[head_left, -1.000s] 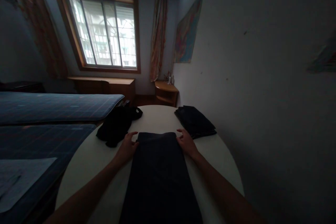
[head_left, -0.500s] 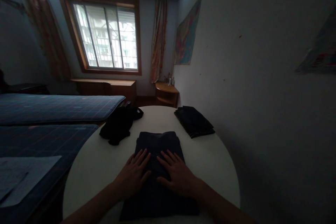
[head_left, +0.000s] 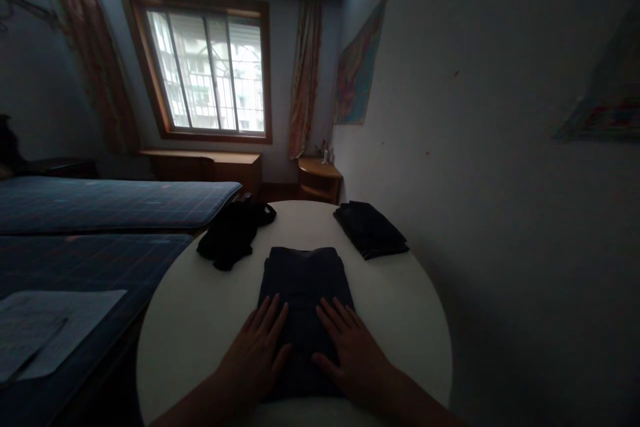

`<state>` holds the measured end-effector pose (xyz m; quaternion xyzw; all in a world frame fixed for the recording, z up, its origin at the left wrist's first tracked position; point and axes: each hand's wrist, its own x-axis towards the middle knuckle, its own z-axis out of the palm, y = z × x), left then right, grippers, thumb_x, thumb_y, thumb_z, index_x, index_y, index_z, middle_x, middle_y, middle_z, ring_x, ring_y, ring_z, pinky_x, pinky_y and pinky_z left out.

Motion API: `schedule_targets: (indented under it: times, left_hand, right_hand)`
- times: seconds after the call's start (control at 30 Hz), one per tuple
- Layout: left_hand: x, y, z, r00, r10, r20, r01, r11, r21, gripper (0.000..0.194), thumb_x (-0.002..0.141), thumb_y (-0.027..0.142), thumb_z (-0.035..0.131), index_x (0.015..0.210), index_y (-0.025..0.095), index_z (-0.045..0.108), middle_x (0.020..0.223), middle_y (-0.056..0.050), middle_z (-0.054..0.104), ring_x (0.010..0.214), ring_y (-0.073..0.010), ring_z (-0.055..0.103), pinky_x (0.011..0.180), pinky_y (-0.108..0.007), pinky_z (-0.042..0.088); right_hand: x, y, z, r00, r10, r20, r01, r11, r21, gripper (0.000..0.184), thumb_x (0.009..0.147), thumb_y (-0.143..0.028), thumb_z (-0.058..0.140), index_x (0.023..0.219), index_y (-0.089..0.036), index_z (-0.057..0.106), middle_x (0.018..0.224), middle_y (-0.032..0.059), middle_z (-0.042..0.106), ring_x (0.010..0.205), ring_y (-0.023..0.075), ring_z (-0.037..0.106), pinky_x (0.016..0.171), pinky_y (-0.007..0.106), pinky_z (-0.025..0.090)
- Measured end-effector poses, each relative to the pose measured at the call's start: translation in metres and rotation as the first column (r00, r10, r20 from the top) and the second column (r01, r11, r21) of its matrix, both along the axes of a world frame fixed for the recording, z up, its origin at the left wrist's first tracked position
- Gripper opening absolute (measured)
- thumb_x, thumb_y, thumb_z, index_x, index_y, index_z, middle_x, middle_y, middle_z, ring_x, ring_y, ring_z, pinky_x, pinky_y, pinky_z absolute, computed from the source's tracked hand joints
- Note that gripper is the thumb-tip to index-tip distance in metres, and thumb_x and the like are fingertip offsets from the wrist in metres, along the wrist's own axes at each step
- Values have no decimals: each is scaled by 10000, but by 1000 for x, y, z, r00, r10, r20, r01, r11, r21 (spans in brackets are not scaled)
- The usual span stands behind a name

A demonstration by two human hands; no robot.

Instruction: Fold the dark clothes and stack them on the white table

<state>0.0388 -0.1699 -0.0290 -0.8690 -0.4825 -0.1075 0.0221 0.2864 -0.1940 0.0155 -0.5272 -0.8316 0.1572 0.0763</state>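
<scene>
A dark folded garment (head_left: 306, 280), with what looks like a neckline at its far end, lies flat on the round white table (head_left: 200, 340) in front of me. My left hand (head_left: 257, 347) rests flat on its left side, fingers stretched forward. On its right side lies my right hand (head_left: 353, 350), palm down with fingers spread. Neither hand grips the cloth. The near part of the garment is partly hidden by my hands and forearms.
A crumpled black garment (head_left: 230, 233) sits at the table's far left, and a folded dark stack of cloth (head_left: 373, 230) at the far right. Beds with plaid covers (head_left: 115, 203) stand on the left, papers (head_left: 65, 327) on the nearer one. A wall (head_left: 500, 213) runs along the right.
Both hands have slid back toward me over the garment and a little farther apart, still flat. The view has shifted slightly.
</scene>
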Motion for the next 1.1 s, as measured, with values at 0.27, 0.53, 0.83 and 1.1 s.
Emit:
schedule_targets:
  times: [0.27,0.53,0.83,1.1]
  left_hand:
    - [15,42,12,998,51,25,-54,992,115,560,889,164,382,1435,60,443,1549,-186,341,1448,-299,291,1144,-489,326]
    - [50,122,18,985,99,138,-95,995,-34,546,955,230,348,1487,112,379,1574,-154,306,1464,-275,261,1157,-472,287]
    - [34,129,8,926,368,87,-360,928,-94,659,979,475,331,1522,102,309,1607,-153,198,1483,-324,183,1162,-523,217]
    - [3,145,-3,873,397,282,-378,918,-120,628,935,407,439,1460,64,394,1517,-210,399,1435,-357,306,1156,-553,210]
  right_hand:
    - [-33,33,19,986,-165,-23,167,966,196,580,987,-507,365,1393,-128,535,1478,140,470,1405,313,365,1175,505,230]
    - [-51,126,-1,991,-129,-21,130,962,242,558,1012,-372,272,1514,-141,347,1586,99,278,1482,277,192,1189,490,158]
    - [-12,138,-18,946,-325,4,323,942,94,769,964,-640,242,1555,-148,232,1626,58,130,1503,267,86,1204,456,81]
    - [19,150,-26,889,-455,-43,457,882,110,729,969,-563,338,1526,-93,307,1581,107,297,1478,286,200,1197,452,128]
